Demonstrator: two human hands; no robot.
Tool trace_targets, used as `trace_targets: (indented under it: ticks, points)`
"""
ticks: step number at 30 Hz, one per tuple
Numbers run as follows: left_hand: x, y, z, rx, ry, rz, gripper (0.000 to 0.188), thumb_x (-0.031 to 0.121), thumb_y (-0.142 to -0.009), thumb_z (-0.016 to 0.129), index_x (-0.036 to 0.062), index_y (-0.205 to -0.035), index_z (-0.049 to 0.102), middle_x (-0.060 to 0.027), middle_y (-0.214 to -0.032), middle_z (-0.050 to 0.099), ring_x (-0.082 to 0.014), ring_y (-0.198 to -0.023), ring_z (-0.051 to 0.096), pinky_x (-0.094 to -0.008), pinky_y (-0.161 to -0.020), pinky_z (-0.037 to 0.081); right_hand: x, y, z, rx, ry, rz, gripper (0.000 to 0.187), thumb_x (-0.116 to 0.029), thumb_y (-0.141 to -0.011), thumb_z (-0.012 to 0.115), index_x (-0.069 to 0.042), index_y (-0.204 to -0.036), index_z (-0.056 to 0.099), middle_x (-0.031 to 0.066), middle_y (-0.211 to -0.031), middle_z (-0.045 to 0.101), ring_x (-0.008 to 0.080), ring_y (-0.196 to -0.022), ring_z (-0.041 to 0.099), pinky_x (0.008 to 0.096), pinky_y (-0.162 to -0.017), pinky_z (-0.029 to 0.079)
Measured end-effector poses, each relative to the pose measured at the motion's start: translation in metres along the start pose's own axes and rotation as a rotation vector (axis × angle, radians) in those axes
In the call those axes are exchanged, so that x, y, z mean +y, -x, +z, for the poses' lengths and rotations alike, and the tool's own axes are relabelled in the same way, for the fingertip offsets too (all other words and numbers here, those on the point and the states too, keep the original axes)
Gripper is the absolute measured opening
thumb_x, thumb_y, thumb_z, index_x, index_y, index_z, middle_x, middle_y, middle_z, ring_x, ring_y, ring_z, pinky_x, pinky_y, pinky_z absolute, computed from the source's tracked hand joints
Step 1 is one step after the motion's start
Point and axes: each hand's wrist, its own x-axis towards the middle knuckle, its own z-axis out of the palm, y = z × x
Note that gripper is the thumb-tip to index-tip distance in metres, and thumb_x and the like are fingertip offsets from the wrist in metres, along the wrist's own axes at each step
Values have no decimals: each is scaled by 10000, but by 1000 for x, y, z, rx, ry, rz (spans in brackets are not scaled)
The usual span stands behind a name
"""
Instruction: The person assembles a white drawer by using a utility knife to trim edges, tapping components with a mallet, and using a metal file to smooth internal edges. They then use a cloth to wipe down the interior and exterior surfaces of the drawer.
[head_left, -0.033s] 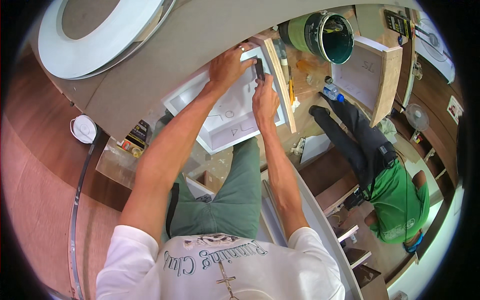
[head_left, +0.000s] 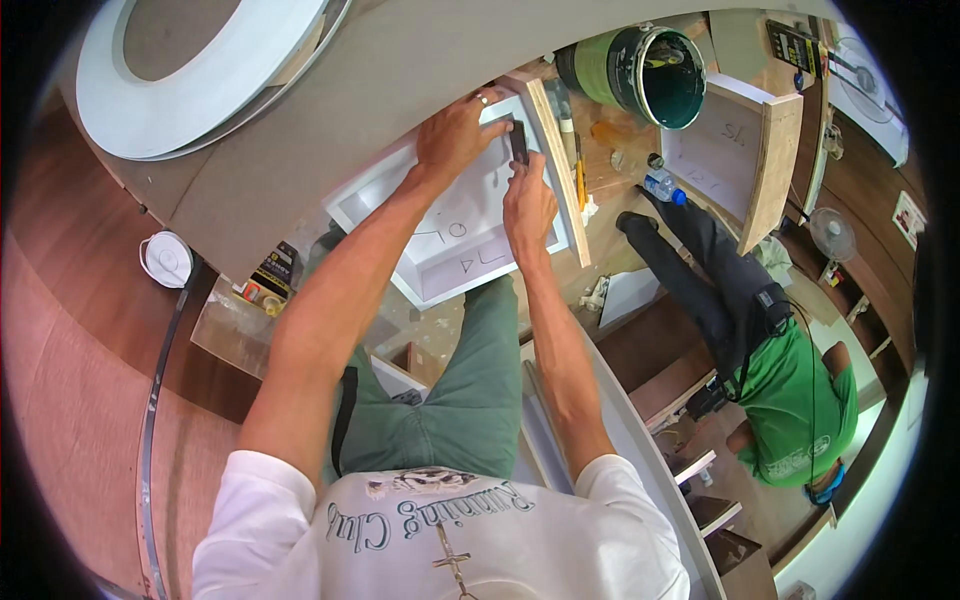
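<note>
A white drawer box point(head_left: 478, 203) with pencil marks inside lies tilted across my lap, its far rim close to the table. My left hand point(head_left: 452, 140) grips the far side of the box, fingers curled over the rim. Its thumb stretches right to the top of a small dark, narrow tool point(head_left: 519, 142). My right hand point(head_left: 529, 208) is closed around the lower end of that tool, at the inner right side of the box. The exact kind of tool cannot be made out. A bare wooden board point(head_left: 562, 170) runs along the box's right side.
White edge-banding roll point(head_left: 200, 130) lies on the brown table point(head_left: 400, 50). To the right are a paint-stained bucket point(head_left: 672, 78), a water bottle point(head_left: 665, 188), a yellow cutter point(head_left: 580, 172) and another drawer box point(head_left: 715, 150). A person in green point(head_left: 800, 410) works at the right.
The dark tool and right hand have shifted very slightly, and the drawer box has moved a touch left. Otherwise the hands keep their grips.
</note>
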Motion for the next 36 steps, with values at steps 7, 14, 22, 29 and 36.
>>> trace_targets:
  ticks: [7,14,22,29,36]
  points:
    - [3,-1,-2,-64,40,-12,451,431,-844,818,111,-1149,732,-20,-1207,694,-313,-1050,687,-466,-872,545,4,2,2,4,8,29,221,-75,-1048,484,-41,-1266,483,196,-991,776,396,-822,754,521,-726,553]
    - [1,0,-1,-1,-32,30,424,415,-875,793,110,-1163,734,-32,-1175,704,-318,-1013,697,-448,-849,559,-2,-8,2,80,-84,-58,175,-113,-1048,528,-70,-1213,491,278,-865,717,523,-768,667,606,-639,476]
    - [0,-2,-2,-12,-9,16,393,410,-875,793,103,-1117,750,-26,-1154,714,-306,-1018,700,-444,-857,555,-3,-3,1,64,-92,-22,168,-127,-1060,506,-76,-1218,493,269,-873,725,516,-792,676,610,-662,485]
    - [-1,-1,0,-7,64,-6,407,421,-848,813,99,-1090,751,-25,-1113,722,-302,-1004,698,-441,-842,549,-3,-3,6,71,-109,-9,212,-93,-1054,493,-63,-1265,491,227,-974,756,454,-811,716,554,-703,525]
    - [1,-1,0,4,-12,-9,396,425,-844,813,102,-1064,748,-20,-1113,718,-303,-988,697,-439,-818,558,1,-5,10,86,-112,-6,207,-114,-1042,541,-84,-1244,507,281,-882,720,529,-801,667,620,-668,466]
